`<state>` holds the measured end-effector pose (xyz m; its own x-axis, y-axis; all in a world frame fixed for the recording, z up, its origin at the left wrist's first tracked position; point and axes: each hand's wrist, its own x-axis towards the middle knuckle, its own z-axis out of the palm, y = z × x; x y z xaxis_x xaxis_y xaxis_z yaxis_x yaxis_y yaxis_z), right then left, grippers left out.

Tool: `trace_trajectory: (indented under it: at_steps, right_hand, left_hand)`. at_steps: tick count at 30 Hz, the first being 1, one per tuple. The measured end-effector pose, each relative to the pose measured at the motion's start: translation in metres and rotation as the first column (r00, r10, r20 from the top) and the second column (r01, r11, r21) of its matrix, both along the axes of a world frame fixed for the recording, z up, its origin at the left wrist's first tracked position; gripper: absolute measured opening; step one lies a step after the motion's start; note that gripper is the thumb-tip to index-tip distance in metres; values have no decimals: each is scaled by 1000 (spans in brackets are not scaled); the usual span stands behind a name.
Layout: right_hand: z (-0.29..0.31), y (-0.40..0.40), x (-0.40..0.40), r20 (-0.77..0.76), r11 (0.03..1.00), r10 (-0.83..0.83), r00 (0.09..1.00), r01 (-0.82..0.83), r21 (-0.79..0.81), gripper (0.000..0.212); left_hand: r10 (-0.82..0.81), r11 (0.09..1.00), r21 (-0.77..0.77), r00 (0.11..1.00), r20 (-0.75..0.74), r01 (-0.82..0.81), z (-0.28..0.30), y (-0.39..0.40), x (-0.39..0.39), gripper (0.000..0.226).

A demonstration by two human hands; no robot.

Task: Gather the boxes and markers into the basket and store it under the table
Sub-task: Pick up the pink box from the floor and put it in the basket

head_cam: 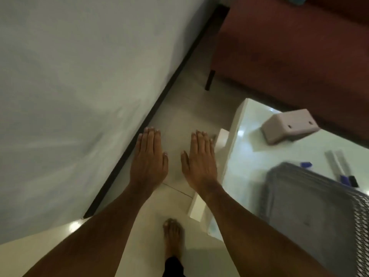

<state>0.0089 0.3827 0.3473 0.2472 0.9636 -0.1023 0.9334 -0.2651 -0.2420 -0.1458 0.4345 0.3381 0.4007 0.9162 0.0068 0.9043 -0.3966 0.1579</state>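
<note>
White wall (pixel 69 86): one, fills the left half; a dark skirting strip runs along its foot.
Sofa (pixel 299 47): one, dark red, top right; cut off by the frame, one dark leg visible.
Table (pixel 249 140): one, glossy white, right side; far part cut off by the frame edge.
Basket (pixel 311 206): one, grey, mesh-sided, standing on the table at lower right; cut off, blurred, contents unreadable.
Box (pixel 289 125): one counted, pale, on the table beyond the basket, well apart from both hands.
Markers (pixel 348 179): small blue and black shapes beside the basket; blurred, count uncertain.
Left hand (pixel 148 158): flat, fingers straight and together, holding nothing, over the floor.
Right hand (pixel 199 159): flat, fingers straight, holding nothing, near the table edge.
Foot (pixel 172 238): one, bare, on the floor.
</note>
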Motion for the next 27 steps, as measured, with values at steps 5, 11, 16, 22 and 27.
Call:
trace_trajectory:
  at_steps: [5, 11, 16, 22, 27]
  right_hand:
    - [-62, 74, -22, -64, 981, 114, 991, -123, -154, 66]
    - [-164, 123, -27, -130, 934, 156, 979, -189, -302, 67]
    - [-261, 155, -32, -354, 907, -69, 933, -90, -412, 63]
    - [-363, 192, -51, -543, 847, -396, 740, 66, -527, 54]
    - [-382, 193, -60, -587, 826, -484, 649, 116, -552, 33]
  left_hand:
    - [71, 995, -63, 993, -94, -77, -61, 61, -27, 64]
    - [51, 987, -141, 987, -152, -73, -163, 87, -45, 66]
    - [126, 955, -260, 989, -77, -142, -253, 101, -44, 64]
    - [478, 715, -630, 869, 126, -302, -344, 122, -25, 40]
    - [705, 499, -812, 687, 177, -302, -376, 123, -13, 30]
